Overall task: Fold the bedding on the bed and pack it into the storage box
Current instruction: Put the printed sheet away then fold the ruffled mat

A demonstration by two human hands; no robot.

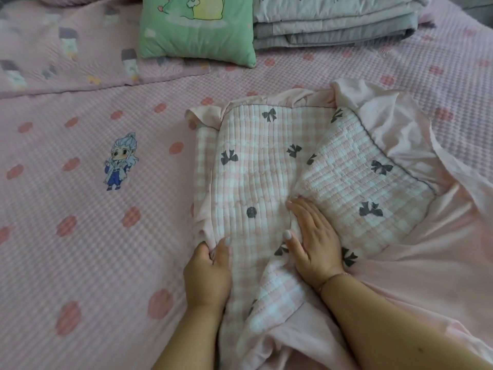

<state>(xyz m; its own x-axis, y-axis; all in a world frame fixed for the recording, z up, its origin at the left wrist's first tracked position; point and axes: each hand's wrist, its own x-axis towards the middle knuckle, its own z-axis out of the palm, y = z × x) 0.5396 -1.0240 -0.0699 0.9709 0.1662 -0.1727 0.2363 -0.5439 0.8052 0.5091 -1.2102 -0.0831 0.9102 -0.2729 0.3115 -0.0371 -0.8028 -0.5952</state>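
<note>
My left hand (208, 273) pinches the left edge of the checked bow-print quilt (266, 166), half folded on the pink bed sheet (80, 209). My right hand (312, 241) presses flat, fingers straight, seemingly along a crease.

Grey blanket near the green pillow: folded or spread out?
Folded. The grey blanket lies in a neat stack of several layers, edges showing, beside the green pillow.

No legible text or labels.
</note>
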